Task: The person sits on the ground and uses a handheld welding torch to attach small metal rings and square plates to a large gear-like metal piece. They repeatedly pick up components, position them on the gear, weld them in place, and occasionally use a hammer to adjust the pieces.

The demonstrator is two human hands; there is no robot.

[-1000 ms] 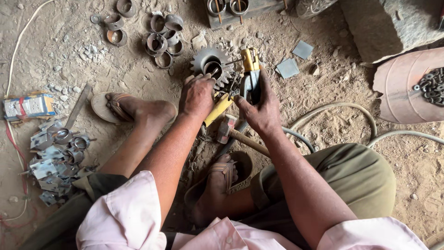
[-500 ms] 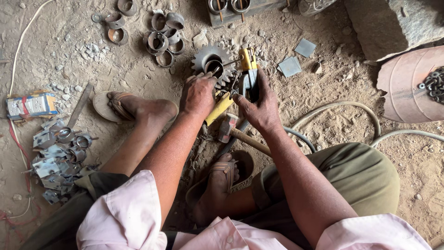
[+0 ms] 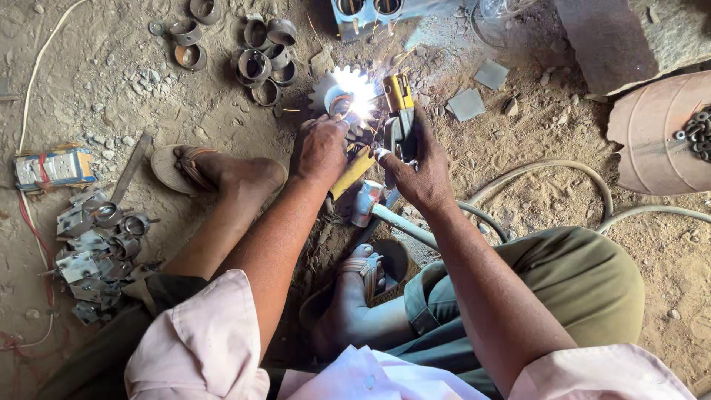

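A toothed metal gear [image 3: 335, 90] lies on the dirt floor with a bright white welding arc and sparks on it. My right hand [image 3: 416, 172] grips a yellow and black electrode holder [image 3: 398, 111] whose tip meets the arc. My left hand [image 3: 321, 148] rests just below the gear, closed around a yellow-handled tool [image 3: 351, 173]; whether it also steadies the gear is hidden by the glare. A small hammer [image 3: 385, 215] lies under my right wrist.
Several metal rings [image 3: 261, 46] lie at the back, welded brackets [image 3: 96, 248] at the left beside a small box [image 3: 53, 167]. Grey cables [image 3: 563, 178] loop at the right near a round disc [image 3: 652, 133]. My sandalled feet [image 3: 215, 172] flank the work.
A welding arc has struck on the gear, with bright light and sparks where none showed before. Both hands keep nearly the same places.
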